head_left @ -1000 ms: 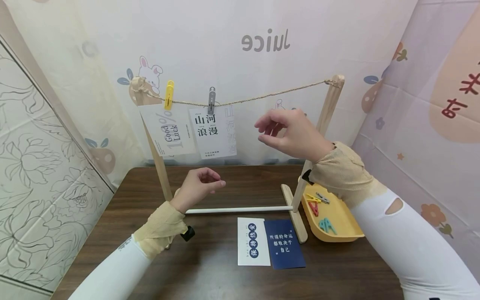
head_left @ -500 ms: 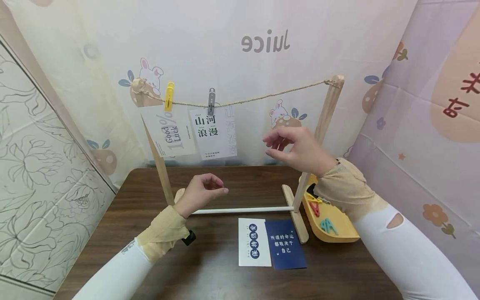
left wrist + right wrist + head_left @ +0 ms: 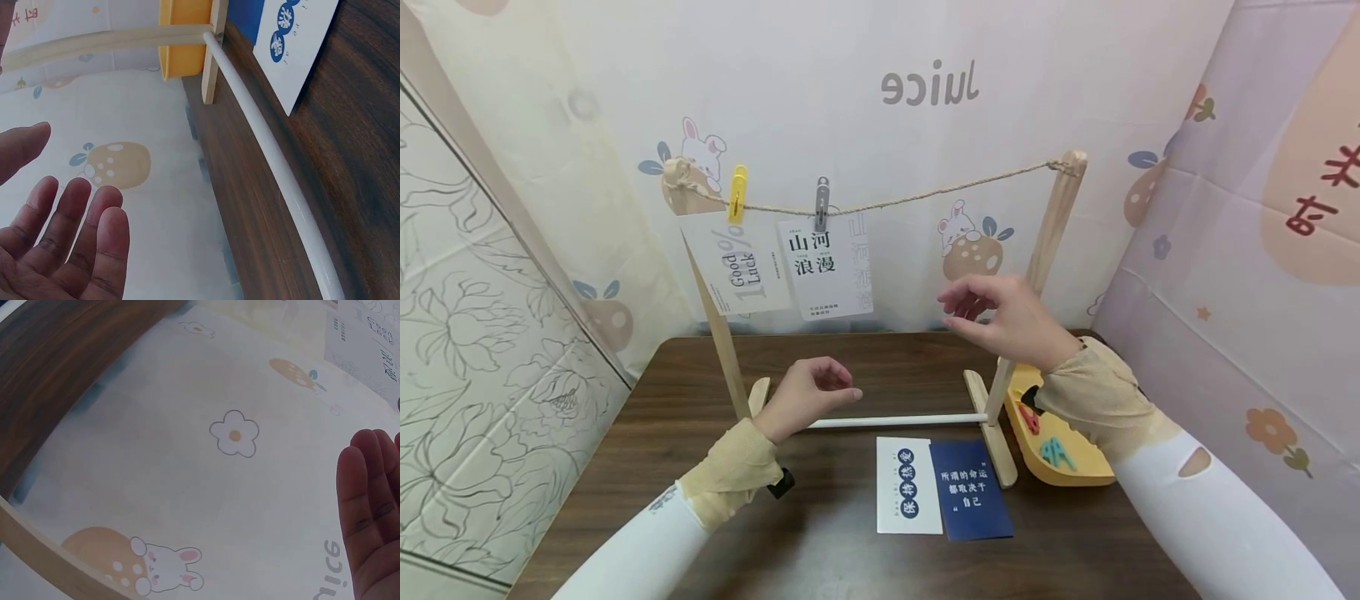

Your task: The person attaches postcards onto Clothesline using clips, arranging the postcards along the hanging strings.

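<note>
left hand (image 3: 808,396) empty, right hand (image 3: 1000,312) loosely curled, empty

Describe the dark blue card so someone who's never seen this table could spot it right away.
Start at the wooden rack with the twine line on the dark table. In front of its white bottom rod two cards lie flat, side by side. The dark blue card is the right one, with white Chinese lettering; its neighbour, the white card, bears blue dots.

You wear white sleeves on both arms, each ending in a beige, crinkled mesh cuff at the wrist. Your right sleeve has an oval hole on the forearm; your left sleeve carries a small dark mark near its cuff, and a small black device sits under your left wrist
</note>
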Tool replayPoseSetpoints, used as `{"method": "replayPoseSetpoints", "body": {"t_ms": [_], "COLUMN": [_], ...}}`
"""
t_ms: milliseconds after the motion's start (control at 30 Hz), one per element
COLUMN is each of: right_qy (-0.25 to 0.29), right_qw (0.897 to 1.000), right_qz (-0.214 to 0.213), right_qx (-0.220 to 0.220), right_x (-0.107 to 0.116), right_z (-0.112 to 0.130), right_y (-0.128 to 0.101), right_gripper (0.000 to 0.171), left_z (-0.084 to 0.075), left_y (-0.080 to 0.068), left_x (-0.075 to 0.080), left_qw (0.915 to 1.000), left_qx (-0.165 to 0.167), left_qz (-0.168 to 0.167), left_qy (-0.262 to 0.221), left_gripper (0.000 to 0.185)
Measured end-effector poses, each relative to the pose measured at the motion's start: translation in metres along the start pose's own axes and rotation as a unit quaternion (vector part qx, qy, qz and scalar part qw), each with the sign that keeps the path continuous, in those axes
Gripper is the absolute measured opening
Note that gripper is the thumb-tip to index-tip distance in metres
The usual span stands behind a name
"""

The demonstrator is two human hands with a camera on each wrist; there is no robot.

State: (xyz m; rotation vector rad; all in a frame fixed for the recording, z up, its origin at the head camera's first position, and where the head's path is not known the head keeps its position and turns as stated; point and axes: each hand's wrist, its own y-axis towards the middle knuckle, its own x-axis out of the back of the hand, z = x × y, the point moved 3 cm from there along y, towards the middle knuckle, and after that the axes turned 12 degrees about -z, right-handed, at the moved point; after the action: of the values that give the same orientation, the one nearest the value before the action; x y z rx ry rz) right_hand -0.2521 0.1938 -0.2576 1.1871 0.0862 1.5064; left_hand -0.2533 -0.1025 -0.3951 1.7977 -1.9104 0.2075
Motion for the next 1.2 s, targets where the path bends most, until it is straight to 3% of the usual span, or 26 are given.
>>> {"method": "replayPoseSetpoints", "body": {"t_ms": [500,1200], "right_qy": [0.03,0.024], "right_qw": [0.999,0.994], "right_qz": [0.007,0.043], "right_qx": [-0.013,-0.099], "right_x": [-0.008,-0.021], "right_z": [-0.02,-0.043], "right_y": [-0.023,-0.052], "right_gripper": [0.023,0.023], "left_z": [0.005,0.015], "left_y": [-0.004,-0.011], "left_x": [-0.009,-0.023], "left_qw": [0.9997,0.9985], "left_qx": [-0.016,-0.026], "left_qz": [0.007,0.013], "left_qy": [0.015,0.045], "left_gripper": [0.02,0.023]}}
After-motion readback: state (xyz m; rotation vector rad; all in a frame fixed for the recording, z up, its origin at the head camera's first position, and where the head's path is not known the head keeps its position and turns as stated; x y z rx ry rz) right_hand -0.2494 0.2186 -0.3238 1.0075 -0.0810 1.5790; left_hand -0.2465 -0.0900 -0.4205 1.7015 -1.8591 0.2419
